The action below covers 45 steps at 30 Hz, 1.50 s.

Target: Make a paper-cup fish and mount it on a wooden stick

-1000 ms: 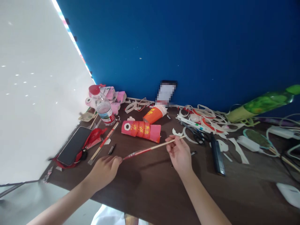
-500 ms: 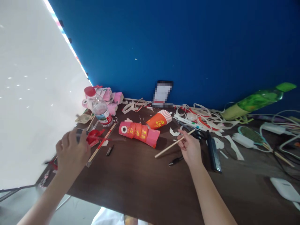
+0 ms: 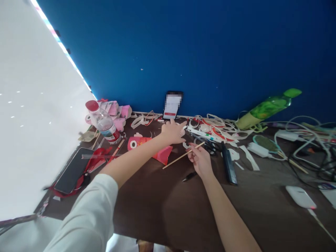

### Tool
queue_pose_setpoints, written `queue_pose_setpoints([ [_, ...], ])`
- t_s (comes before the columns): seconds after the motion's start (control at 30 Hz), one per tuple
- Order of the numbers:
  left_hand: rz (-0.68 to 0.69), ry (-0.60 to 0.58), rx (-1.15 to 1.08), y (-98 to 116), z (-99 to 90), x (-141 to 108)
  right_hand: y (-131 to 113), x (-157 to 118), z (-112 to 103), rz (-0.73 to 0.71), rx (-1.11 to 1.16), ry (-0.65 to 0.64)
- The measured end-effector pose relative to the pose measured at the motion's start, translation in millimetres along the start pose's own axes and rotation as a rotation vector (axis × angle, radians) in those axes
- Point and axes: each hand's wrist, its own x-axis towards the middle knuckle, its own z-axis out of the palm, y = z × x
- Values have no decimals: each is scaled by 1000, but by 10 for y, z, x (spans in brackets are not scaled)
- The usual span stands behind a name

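My right hand (image 3: 201, 159) pinches a thin wooden stick (image 3: 175, 162), which slants down to the left above the table. My left hand (image 3: 172, 133) reaches across to the back middle with its fingers apart. It is over a paper cup, of which only the striped rim (image 3: 182, 132) shows; whether it touches the cup I cannot tell. Under my left forearm lies a red and pink paper fish (image 3: 163, 154) with a round white eye, partly hidden. A black pen (image 3: 189, 176) rests beside my right hand.
A phone (image 3: 172, 105) leans on the blue wall. On the left are a clear bottle (image 3: 106, 127), pink paper fish (image 3: 119, 113) and another phone (image 3: 74, 170). Paper strips (image 3: 217, 127), scissors (image 3: 210, 146), a black device (image 3: 229, 164), a green bottle (image 3: 267, 108) and cables lie right.
My left hand has moved from the left phone across to the paper cup, its forearm now over the paper fish. My right hand still holds the stick. The view has shifted slightly right.
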Motion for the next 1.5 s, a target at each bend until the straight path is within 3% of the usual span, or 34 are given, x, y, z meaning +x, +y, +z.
queue_pose_setpoints([
  [0.1, -10, -56, 6, 73, 27, 200, 21, -10, -10, -15, -17, -10],
  [0.23, -24, 47, -100, -48, -6, 113, 43, -3, -11, -28, -30, -22],
  [0.4, 35, 294, -310, -466, -64, -88, 53, 4, -2, -48, -29, -18],
  [0.53, -48, 478, -350, -906, -40, -166, 55, 3, -6, -54, -33, -14],
  [0.7, -109, 557, -312, -1307, -38, -178, 39, 0, -5, -50, -78, -10],
  [0.83, -89, 502, -284, -1382, -21, -240, 42, 7, -6, -33, -179, -14],
  [0.9, -84, 534, -267, -1364, 8, -358, 52, 20, -21, -37, -225, 9],
  [1.0, 40, 784, -190, -1341, 71, -652, 58, 28, -49, -154, -324, 146],
  [1.07, 185, 857, -88, -1349, 134, -863, 58, 6, -49, -305, -445, 259],
  [1.1, 228, 862, -41, -1359, 171, -950, 61, -15, -37, -359, -503, 269],
  [1.17, 229, 814, 5, -1381, 251, -1062, 78, -73, 14, -371, -556, 157],
  [1.3, 56, 754, -75, -1391, 350, -1069, 145, -208, 176, -281, -550, -139],
  [1.5, 289, 355, 41, -1347, 343, -1000, 223, -330, 380, -82, -434, -272],
])
